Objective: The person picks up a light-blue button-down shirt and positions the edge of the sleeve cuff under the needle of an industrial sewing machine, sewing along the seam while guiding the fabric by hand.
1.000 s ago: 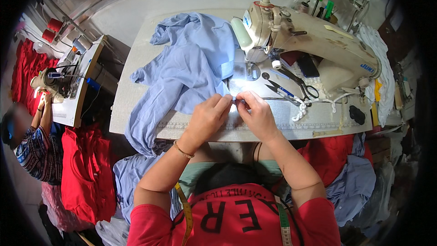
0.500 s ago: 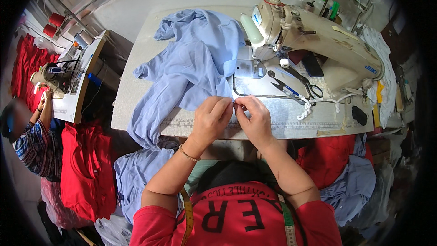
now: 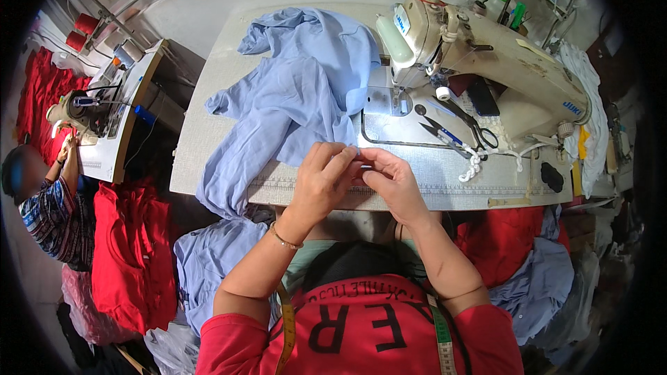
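A light blue garment point(image 3: 306, 97) lies rumpled across the sewing table, one sleeve-like part hanging over the front edge. At its lower right corner, just above the table's front, my left hand point(image 3: 325, 172) and my right hand point(image 3: 389, 179) meet with fingers pinched. A small bit of light blue cloth shows between the fingertips; whether it joins the garment is hard to see. To the right stands a sewing machine point(image 3: 497, 45), its needle area over a metal plate point(image 3: 382, 125). Black-handled scissors point(image 3: 479, 132) and a blue-and-black thread snipper point(image 3: 445, 134) rest beside it.
A dark phone-like object point(image 3: 483, 97) sits under the machine arm. White cord point(image 3: 471, 168) and a black patch point(image 3: 550, 176) lie at the table's right. Red clothes point(image 3: 132, 257) hang at left, where another person point(image 3: 59, 215) works at a second machine point(image 3: 80, 111).
My fingers have shifted their pinch, the right hand turning slightly and moving a little right. The table and machine appear slightly shifted in view. The garment lies much the same.
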### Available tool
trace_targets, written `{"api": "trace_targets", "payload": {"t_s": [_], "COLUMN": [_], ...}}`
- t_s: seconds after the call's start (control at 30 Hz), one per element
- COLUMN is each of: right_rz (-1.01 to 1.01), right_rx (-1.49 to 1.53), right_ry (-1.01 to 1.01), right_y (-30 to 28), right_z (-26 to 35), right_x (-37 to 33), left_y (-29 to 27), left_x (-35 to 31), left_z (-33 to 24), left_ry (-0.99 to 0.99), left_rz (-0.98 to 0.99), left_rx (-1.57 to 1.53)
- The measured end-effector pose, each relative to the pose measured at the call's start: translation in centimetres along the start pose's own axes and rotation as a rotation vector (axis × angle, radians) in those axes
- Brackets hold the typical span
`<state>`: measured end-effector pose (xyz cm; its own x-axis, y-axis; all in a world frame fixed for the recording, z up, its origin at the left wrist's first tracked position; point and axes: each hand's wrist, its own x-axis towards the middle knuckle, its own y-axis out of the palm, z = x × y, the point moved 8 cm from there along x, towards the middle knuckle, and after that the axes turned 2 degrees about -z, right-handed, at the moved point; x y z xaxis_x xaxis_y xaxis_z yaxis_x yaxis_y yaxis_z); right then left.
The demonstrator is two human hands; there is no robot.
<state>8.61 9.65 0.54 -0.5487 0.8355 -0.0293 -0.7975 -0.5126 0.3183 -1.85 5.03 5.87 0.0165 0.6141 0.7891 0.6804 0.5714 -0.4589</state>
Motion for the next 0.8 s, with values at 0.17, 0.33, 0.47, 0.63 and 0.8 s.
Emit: {"api": "trace_targets", "payload": {"t_s": [0.17,0.33,0.47,0.63,0.8], "right_rz": [0.040,-0.040,-0.219,-0.340,-0.217], "right_rx": [-0.016,-0.802,-1.370,-1.490,-1.551], "right_ry": [0.083,-0.254,-0.572,-0.409,-0.592], "right_y": [-0.4,-2.6,-4.4,-7.2,-6.3], "right_z": [-0.4,2.4,4.9,4.0,3.7], "right_x": [0.0,1.4,2.2,3.5,2.5], "left_y": [0.1,0.0,0.3,0.3,0.5], "left_x": [-0.1,-0.3,0.1,-0.1,-0.1], "left_z": [0.7,1.3,1.1,1.1,1.2], "left_ry": [0.006,-0.033,-0.038,-0.047,-0.050], "left_rz": [0.030,0.042,0.026,0.033,0.053], "left_rx": [-0.004,0.038,0.026,0.035,0.032]}}
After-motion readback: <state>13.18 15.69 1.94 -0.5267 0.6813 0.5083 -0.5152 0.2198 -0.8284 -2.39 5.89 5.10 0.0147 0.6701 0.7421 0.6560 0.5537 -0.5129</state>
